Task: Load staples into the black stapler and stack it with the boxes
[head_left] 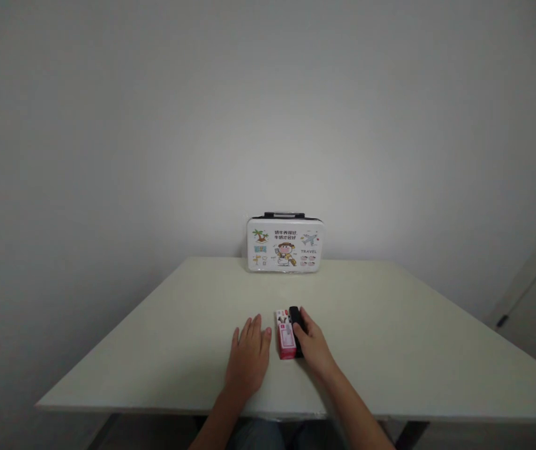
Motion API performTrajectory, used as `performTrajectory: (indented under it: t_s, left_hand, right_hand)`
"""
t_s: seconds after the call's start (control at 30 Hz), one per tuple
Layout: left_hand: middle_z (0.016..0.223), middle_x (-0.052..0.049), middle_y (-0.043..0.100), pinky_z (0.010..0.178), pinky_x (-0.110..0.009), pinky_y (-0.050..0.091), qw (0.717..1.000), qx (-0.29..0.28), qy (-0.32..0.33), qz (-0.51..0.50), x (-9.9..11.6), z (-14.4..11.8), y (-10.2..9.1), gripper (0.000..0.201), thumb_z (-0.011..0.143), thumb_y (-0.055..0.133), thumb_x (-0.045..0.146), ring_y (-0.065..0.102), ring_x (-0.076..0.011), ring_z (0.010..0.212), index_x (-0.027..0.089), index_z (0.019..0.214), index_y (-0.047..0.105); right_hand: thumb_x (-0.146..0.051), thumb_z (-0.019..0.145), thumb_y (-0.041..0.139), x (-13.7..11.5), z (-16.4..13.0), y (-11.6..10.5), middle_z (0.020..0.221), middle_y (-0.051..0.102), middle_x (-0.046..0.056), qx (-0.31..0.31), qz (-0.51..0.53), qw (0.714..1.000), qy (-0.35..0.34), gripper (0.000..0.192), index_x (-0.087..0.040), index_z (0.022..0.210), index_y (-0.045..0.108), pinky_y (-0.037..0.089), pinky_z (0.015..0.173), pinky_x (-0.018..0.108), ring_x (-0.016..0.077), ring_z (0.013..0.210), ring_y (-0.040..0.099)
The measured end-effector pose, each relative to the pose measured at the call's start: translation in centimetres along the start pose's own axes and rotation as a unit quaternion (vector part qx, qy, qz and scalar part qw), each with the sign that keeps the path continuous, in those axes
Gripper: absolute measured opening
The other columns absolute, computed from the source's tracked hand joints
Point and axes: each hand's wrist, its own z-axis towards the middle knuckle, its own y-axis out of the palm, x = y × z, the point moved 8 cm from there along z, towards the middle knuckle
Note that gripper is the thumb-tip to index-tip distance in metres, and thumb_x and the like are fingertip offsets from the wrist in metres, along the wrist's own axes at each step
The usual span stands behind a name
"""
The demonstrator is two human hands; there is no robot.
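Observation:
My right hand (314, 347) is closed around a long black stapler (296, 317) that lies on the table, thumb on its top and fingers along its far right side. Part of the stapler is hidden by the hand. Directly left of it, and touching or nearly so, is a small pink and white box (287, 338). A white printed box (281, 315) with red marks shows just beyond that one. My left hand (247, 356) rests palm down on the table, fingers stretched out, a little left of the boxes and holding nothing.
A white case (284, 245) with a black handle and cartoon travel pictures stands upright at the back of the white table (178, 337), close to the grey wall (268, 112). The table's front edge runs beneath my forearms.

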Motion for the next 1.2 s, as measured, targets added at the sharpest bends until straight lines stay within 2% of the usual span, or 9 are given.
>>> performTrajectory:
  t_s: [0.1, 0.17, 0.33, 0.43, 0.5, 0.63, 0.77, 0.97, 1.2]
  left_hand:
    - [0.154, -0.009, 0.044, 0.119, -0.049, 0.028, 0.996, 0.002, -0.047, -0.07, -1.2, 0.4, -0.3, 0.047, 0.105, 0.026, 0.034, 0.039, -0.0256, 0.143, 0.022, 0.146, 0.046]
    - [0.148, -0.01, 0.051, 0.116, -0.042, 0.032, 0.986, 0.014, -0.101, -0.128, -1.9, 0.8, -0.8, 0.052, 0.104, 0.029, 0.045, 0.045, -0.0235, 0.138, 0.019, 0.147, 0.044]
    - [0.13, -0.014, 0.06, 0.105, -0.04, 0.04, 0.972, 0.037, -0.19, -0.137, -0.1, 1.2, -2.2, 0.067, 0.09, 0.053, 0.059, 0.053, -0.0292, 0.123, 0.015, 0.141, 0.048]
    - [0.125, -0.014, 0.059, 0.095, -0.042, 0.044, 0.974, 0.039, -0.198, -0.099, 2.2, 1.0, -2.7, 0.07, 0.082, 0.064, 0.049, 0.053, -0.0323, 0.118, 0.019, 0.142, 0.045]
    - [0.118, -0.012, 0.059, 0.088, -0.04, 0.044, 0.973, 0.039, -0.21, -0.088, 2.6, 0.7, -3.0, 0.058, 0.083, 0.062, 0.04, 0.055, -0.0309, 0.113, 0.021, 0.137, 0.05]
    - [0.108, -0.009, 0.057, 0.083, -0.034, 0.045, 0.968, 0.054, -0.221, -0.107, 0.6, 0.1, -3.5, 0.036, 0.09, 0.057, 0.035, 0.059, -0.025, 0.1, 0.02, 0.122, 0.058]
    - [0.108, -0.009, 0.055, 0.085, -0.033, 0.045, 0.966, 0.096, -0.221, -0.096, -3.1, 0.0, -4.1, 0.037, 0.094, 0.055, 0.039, 0.058, -0.024, 0.1, 0.018, 0.124, 0.058]
    - [0.105, -0.01, 0.054, 0.083, -0.035, 0.044, 0.973, 0.063, -0.219, -0.044, -6.6, 0.4, -3.2, 0.034, 0.099, 0.047, 0.038, 0.057, -0.0243, 0.097, 0.016, 0.12, 0.062]
    - [0.109, -0.01, 0.054, 0.08, -0.037, 0.043, 0.967, 0.077, -0.243, 0.022, -7.5, -4.8, -6.1, 0.039, 0.101, 0.04, 0.04, 0.055, -0.0263, 0.1, 0.019, 0.131, 0.054]
  right_hand:
    - [-0.044, 0.091, 0.047, -0.9, -0.2, 2.8, 0.151, 0.045, 0.015, 0.017, -0.017, 1.0, -0.01, 0.078, -0.005, 0.155, 0.029, 0.04, 0.114, 0.035, 0.0232, 0.136, 0.048]
    - [-0.042, 0.091, 0.045, -1.2, -0.4, 3.1, 0.148, 0.05, 0.015, 0.034, -0.03, 0.999, -0.004, 0.078, -0.004, 0.156, 0.026, 0.041, 0.112, 0.035, 0.0231, 0.133, 0.051]
    - [-0.042, 0.09, 0.043, -1.5, -0.4, -0.1, 0.138, 0.058, 0.014, 0.07, -0.112, 0.991, 0.009, 0.078, -0.008, 0.158, 0.024, 0.041, 0.112, 0.038, 0.0259, 0.127, 0.055]
    - [-0.045, 0.091, 0.041, -1.5, -0.6, -2.6, 0.137, 0.058, 0.014, 0.079, -0.147, 0.986, 0.001, 0.078, -0.01, 0.159, 0.023, 0.041, 0.112, 0.038, 0.0267, 0.127, 0.055]
    - [-0.046, 0.091, 0.042, -1.1, -0.8, -3.8, 0.137, 0.058, 0.015, 0.079, -0.142, 0.987, -0.004, 0.079, -0.009, 0.159, 0.022, 0.043, 0.111, 0.038, 0.0258, 0.125, 0.057]
    - [-0.051, 0.09, 0.048, -0.1, -1.3, -5.1, 0.136, 0.058, 0.015, 0.088, -0.082, 0.993, -0.009, 0.082, -0.012, 0.158, 0.024, 0.044, 0.108, 0.039, 0.025, 0.12, 0.06]
    - [-0.051, 0.088, 0.056, 0.5, -1.5, -5.5, 0.133, 0.059, 0.013, 0.105, -0.026, 0.994, -0.014, 0.08, -0.017, 0.156, 0.031, 0.044, 0.108, 0.042, 0.0266, 0.12, 0.059]
    - [-0.05, 0.087, 0.062, 0.2, -1.9, -5.7, 0.133, 0.059, 0.014, 0.097, 0.023, 0.995, -0.006, 0.08, -0.018, 0.155, 0.034, 0.042, 0.109, 0.043, 0.0269, 0.12, 0.058]
    - [-0.051, 0.081, 0.071, 0.0, -2.4, -5.8, 0.133, 0.061, 0.013, 0.106, 0.104, 0.989, 0.012, 0.081, -0.02, 0.151, 0.041, 0.041, 0.111, 0.043, 0.026, 0.122, 0.058]
